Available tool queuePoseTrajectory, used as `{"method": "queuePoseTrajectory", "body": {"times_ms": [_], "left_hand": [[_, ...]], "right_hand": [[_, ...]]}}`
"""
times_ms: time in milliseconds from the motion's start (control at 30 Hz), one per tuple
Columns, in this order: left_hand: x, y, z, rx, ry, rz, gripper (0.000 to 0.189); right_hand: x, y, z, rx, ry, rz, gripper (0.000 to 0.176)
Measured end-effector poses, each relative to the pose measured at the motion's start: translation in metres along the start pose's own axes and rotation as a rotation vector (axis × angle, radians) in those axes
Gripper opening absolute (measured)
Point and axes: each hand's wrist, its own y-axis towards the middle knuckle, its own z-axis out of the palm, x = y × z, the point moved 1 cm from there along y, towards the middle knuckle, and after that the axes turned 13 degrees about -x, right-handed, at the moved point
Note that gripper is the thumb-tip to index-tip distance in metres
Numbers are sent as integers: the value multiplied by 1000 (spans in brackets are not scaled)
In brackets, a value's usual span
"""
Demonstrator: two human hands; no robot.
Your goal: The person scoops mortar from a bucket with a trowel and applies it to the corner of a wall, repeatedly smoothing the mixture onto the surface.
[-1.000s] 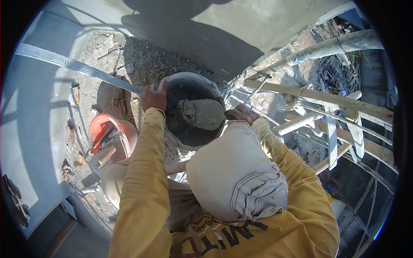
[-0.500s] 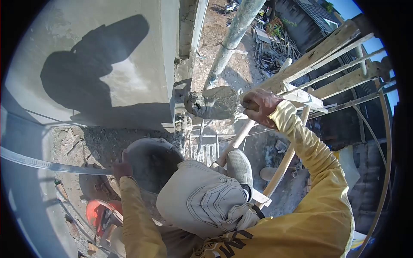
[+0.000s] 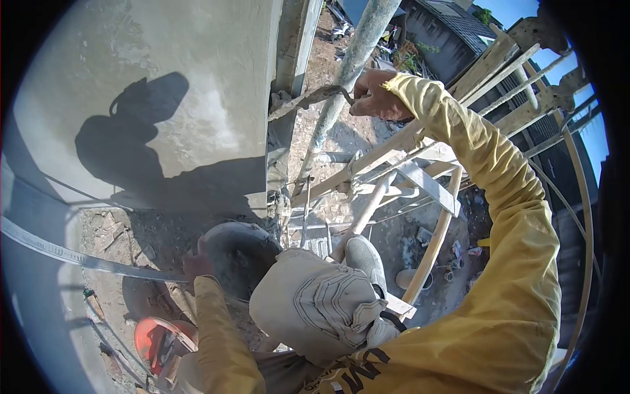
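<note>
My right hand (image 3: 380,96) is closed around the handle of a trowel (image 3: 308,100). Its mortar-smeared blade is seen nearly edge-on, the far end at the narrow side of the plastered wall (image 3: 223,85). Lower down, my left hand (image 3: 197,264) grips the rim of a dark round mortar bucket (image 3: 230,226), beside my bent knee. The bucket's inside lies in shadow, with grey material in it. A long pale metal strip (image 3: 85,258) runs in from the left and meets my left hand in this view.
A scaffold pole (image 3: 348,72) stands upright close to the trowel. Wooden beams (image 3: 489,72) and a diagonal timber (image 3: 430,259) frame the right side. My shoe (image 3: 365,259) rests on the scaffold high above the ground. An orange-red tub (image 3: 154,341) sits lower left among rubble.
My right hand has moved up and forward, bringing the trowel from above the scaffold to the wall's edge. Its mortar-covered face has turned away from view. My left hand stays at the bucket.
</note>
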Motion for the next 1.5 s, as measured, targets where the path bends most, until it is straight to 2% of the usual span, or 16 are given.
{"method": "queuePoseTrajectory", "body": {"times_ms": [67,200,300,433,500,667,700,767,833,900,967,1033,1100,1167,1367,1500], "left_hand": [[-5,-2,-2,7,-1,14,75],[-24,-12,-23,105,-29,-4,77],[-2,0,1,27,-41,20,79],[-8,-4,-4,4,-21,14,80],[-4,-1,1,28,-69,12,81],[-4,4,2,48,-33,14,81],[-7,3,1,55,-18,14,81],[-12,2,-2,58,-9,9,81],[-14,4,0,61,-1,10,81],[-7,8,7,42,7,9,83],[-4,8,5,31,24,6,83],[-5,5,1,18,35,-3,83],[-9,-1,-9,-36,-16,38,79],[-9,0,-12,-32,8,44,77],[-5,-1,-14,-83,22,91,71],[-9,-2,-13,-75,57,78,73]], "right_hand": [[-1,3,-2,91,111,211,35],[10,-13,-6,36,237,226,34],[17,-19,-4,117,255,361,36],[20,-35,4,126,294,466,34],[9,-48,17,118,349,442,33],[9,-95,55,-127,662,565,35],[3,-108,72,-256,861,518,36],[-8,-114,105,-306,1002,384,37],[10,-116,123,-328,1087,483,43],[7,-94,177,-395,1371,368,32],[12,-74,206,-396,1499,189,23],[21,-53,223,-398,1556,139,19],[14,-32,246,-354,1337,224,23],[21,-30,238,-453,1015,261,25],[-5,-36,265,-412,1000,331,38],[-18,-55,285,-525,822,364,34]]}}
